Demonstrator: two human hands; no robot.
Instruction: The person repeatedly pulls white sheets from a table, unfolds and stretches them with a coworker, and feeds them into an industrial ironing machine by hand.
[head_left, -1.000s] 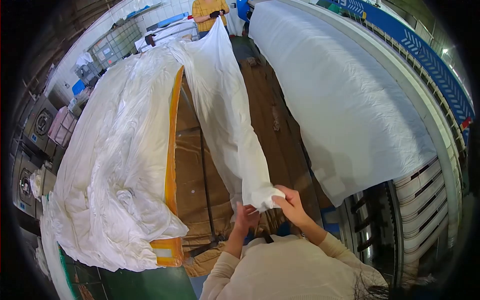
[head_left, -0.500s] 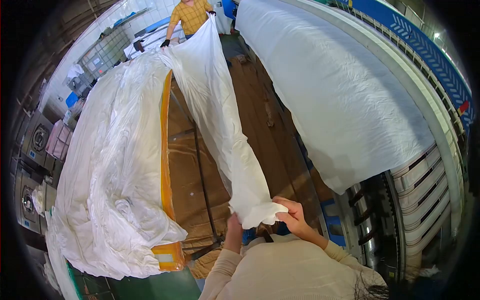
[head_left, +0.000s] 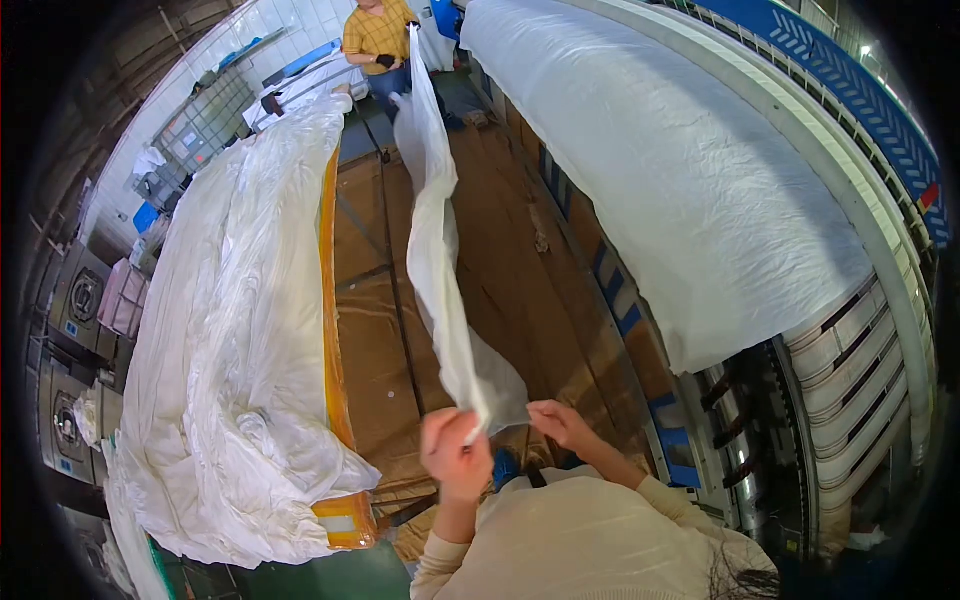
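Holding both arms (head_left: 620,467) forward, wearing long cream fabric sleeves (head_left: 441,562) ending short of bare wrists (head_left: 460,500). Curling the bare, blurred left hand (head_left: 458,455) into a fist. Angling the bare right hand (head_left: 563,425) inward, pinching thumb and fingers (head_left: 541,408) together, holding both hands near but apart.

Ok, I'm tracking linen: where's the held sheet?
Head view, centre: the held sheet runs from the left hand to the co-worker, right of the linen heap.

The left hand (head_left: 457,453) is blurred, and the part of the white sheet (head_left: 432,165) gripped in it is hidden. The co-worker (head_left: 378,42) is cut off by the top edge. The tank label (head_left: 189,138) is too small to be read.
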